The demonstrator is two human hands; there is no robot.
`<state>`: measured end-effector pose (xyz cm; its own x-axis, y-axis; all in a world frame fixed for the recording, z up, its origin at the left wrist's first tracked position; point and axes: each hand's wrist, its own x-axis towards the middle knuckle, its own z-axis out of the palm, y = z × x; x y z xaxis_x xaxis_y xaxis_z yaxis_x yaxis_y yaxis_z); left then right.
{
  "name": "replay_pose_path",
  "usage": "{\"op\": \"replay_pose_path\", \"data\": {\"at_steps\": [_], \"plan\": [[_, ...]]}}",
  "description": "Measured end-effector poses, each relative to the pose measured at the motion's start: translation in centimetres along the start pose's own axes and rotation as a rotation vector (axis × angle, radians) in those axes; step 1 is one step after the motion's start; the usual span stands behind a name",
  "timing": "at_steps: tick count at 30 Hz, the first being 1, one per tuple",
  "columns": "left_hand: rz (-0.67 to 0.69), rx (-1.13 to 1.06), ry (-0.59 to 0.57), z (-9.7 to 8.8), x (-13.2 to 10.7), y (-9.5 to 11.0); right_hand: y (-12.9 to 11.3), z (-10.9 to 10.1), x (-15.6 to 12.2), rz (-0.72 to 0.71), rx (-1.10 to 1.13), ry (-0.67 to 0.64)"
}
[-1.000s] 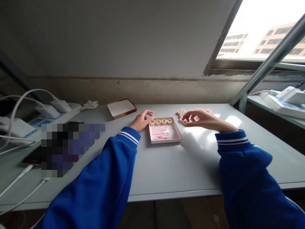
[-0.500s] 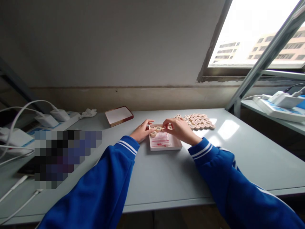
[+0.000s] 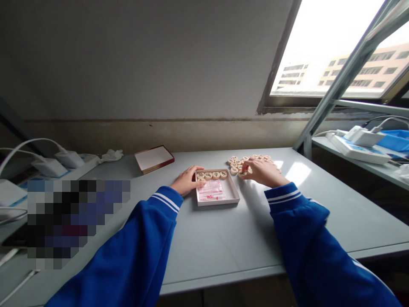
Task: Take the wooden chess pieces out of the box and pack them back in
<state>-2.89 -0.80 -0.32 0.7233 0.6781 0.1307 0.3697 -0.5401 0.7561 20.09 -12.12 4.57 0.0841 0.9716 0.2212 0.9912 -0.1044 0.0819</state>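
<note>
A shallow white box (image 3: 234, 192) stands on the desk with a row of round wooden Chinese chess pieces (image 3: 216, 175) along its far wall. Below the row, a clear plastic bag with red marks (image 3: 209, 190) lies inside. My left hand (image 3: 188, 180) holds the box at its left wall, fingers around the far left corner and thumb over a piece inside. To the right, my right hand (image 3: 258, 170) is at the near edge of a cluster of loose pieces (image 3: 234, 167), thumb and fingertips closed on one piece. The hand hides part of the cluster.
The box lid (image 3: 154, 159) lies inside up at the back left. Power strips with white chargers (image 3: 69, 159) and cables are on the left, near a blurred-out patch (image 3: 79, 217). A metal shelf (image 3: 383, 165) with another power strip stands at the right.
My right hand has moved right, from the box to the loose pieces, leaving a piece in the row. My left hand stays at the box's left side. The view has shifted slightly.
</note>
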Motion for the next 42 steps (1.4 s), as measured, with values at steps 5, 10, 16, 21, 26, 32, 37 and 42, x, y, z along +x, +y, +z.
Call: {"op": "replay_pose_path", "data": {"at_steps": [5, 10, 16, 21, 26, 32, 37, 42], "plan": [[-0.012, -0.020, 0.001, 0.1, 0.0, -0.1, 0.6, 0.5, 0.2, 0.008, 0.021, -0.039], [-0.015, -0.018, 0.013, 0.0, -0.1, -0.2, 0.7, 1.0, 0.5, -0.002, 0.053, -0.098], [-0.013, 0.009, 0.021, 0.0, -0.1, 0.0, 1.3, 1.0, 0.7, -0.054, 0.182, -0.028], [-0.001, 0.009, 0.026, 0.0, 0.0, 0.1, -0.1, -1.1, 0.3, -0.049, 0.575, -0.036], [-0.001, 0.010, 0.019, 0.0, -0.1, 0.5, -4.4, -0.2, 0.6, -0.334, 0.741, 0.024], [0.005, 0.032, 0.032, 0.0, 0.0, 0.4, -6.7, 2.4, 0.7, -0.481, 0.619, 0.069], [-0.011, 0.122, 0.073, 0.4, -0.2, 0.8, -6.9, 2.0, 0.6, -0.466, 0.453, 0.115], [-0.098, 0.322, 0.115, 0.9, -0.6, 2.0, -5.0, 0.8, 0.8, -0.320, 0.260, 0.237]]}}
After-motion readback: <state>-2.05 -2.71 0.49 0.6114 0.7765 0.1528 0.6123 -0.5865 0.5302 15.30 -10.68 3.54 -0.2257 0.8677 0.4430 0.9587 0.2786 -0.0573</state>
